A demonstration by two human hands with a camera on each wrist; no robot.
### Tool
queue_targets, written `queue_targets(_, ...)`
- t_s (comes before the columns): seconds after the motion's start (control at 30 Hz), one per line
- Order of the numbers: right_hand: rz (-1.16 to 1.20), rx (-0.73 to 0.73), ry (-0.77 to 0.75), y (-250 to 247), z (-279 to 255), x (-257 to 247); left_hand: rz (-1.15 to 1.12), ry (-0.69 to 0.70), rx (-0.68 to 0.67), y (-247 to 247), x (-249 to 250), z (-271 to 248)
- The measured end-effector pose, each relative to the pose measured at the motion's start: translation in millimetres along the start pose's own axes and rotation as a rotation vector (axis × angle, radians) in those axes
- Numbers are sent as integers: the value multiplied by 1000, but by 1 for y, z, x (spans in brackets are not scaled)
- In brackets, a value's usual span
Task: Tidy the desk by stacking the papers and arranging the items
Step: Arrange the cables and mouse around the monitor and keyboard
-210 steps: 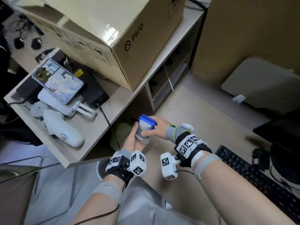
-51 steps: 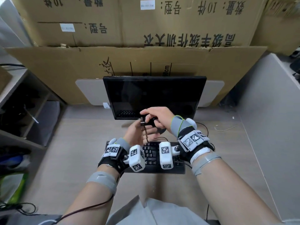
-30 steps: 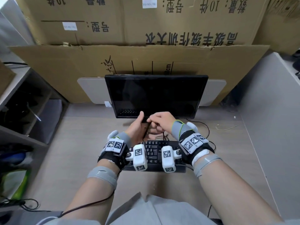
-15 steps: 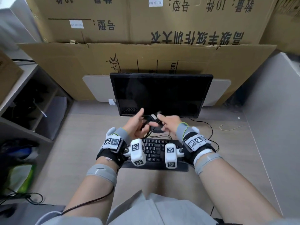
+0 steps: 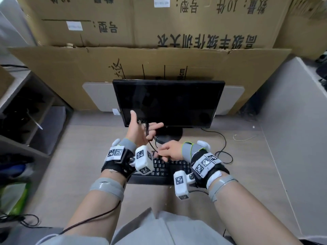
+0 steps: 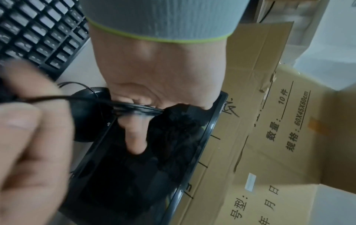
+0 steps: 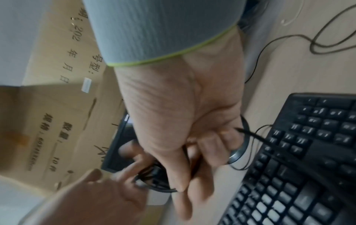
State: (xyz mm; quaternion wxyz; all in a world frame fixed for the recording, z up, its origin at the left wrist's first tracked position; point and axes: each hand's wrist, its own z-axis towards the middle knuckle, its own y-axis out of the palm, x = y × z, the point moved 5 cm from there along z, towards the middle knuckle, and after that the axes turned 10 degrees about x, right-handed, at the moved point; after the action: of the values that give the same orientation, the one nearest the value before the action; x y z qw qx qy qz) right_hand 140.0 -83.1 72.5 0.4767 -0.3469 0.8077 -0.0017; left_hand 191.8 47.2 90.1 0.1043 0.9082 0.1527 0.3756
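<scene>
At the far left a shelf unit [image 5: 23, 110] stands against the left edge of the desk [image 5: 74, 167], its compartments dark and their contents too dim to tell. Cardboard boxes [image 5: 159, 22] rise along the back edge, with a flattened cardboard sheet [image 5: 70, 71] leaning in front of them.

The left hand [image 5: 139, 131] is raised above the middle of the desk, in front of the lower left corner of the monitor [image 5: 169, 103]. Its thumb points up, and its fingers [image 6: 134, 137] carry several loops of a thin black cable [image 6: 134, 108], which cross them near the palm; one finger sticks out straight beyond the loops.

The cable runs from that bundle down to the right hand [image 5: 170, 151], which hovers just above the back edge of the black keyboard [image 5: 162, 170]. The right wrist view shows its fingers [image 7: 194, 153] curled and pinching the cable, with the strand leaving the hand over the keys.

The keyboard lies at the front edge of the desk, in line with the round monitor stand [image 5: 169, 136]. To the right more black cable [image 5: 224, 152] lies in loose loops on the desk, and a grey partition [image 5: 292, 121] closes the right edge.
</scene>
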Motion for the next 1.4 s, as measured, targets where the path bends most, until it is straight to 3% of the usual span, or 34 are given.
queue_targets(0.13, -185, 445, 152, -45, 10, 12, 376, -42, -70, 8, -15, -17)
queue_targets(0.23, 21, 588, 90, -68, 9, -4, 514, -66, -108, 14, -27, -27)
queue_targets(0.3, 109, 554, -1, -64, 5, -20, 513, -69, -130, 18, -31, -23)
queue_targets(0.37, 146, 404, -61, -47, 0, -32, 449, -62, -100, 21, -29, -16)
queue_targets(0.47, 161, 163, -70, -28, -7, -39, 286, -21, 47, 16, -16, -7)
queue_targets(0.57, 188, 95, -66, -29, -9, -35, 99, -11, 35, 21, -3, -11)
queue_targets(0.73, 269, 162, 44, -33, -9, -16, -35, 67, 47, 24, 5, -12)
queue_targets(0.87, 528, 378, 30, -41, -8, -7, 7, 73, 67, 22, -1, -11)
queue_targets(0.97, 671, 412, -3, -46, -8, -8, 95, 108, 45, 19, 1, -11)
queue_targets(1.1, 598, 410, -2, -45, -11, -12, 232, 94, 33, 18, 0, -15)
queue_targets(1.23, 342, 760, -119, -69, -7, -14, 495, 124, 104, 17, -2, -23)
queue_targets(1.27, 291, 727, -176, -71, -6, -20, 545, 115, 109, 16, -3, -23)
queue_targets(1.4, 242, 348, -251, -52, 4, -38, 625, 123, 134, 15, -3, -25)
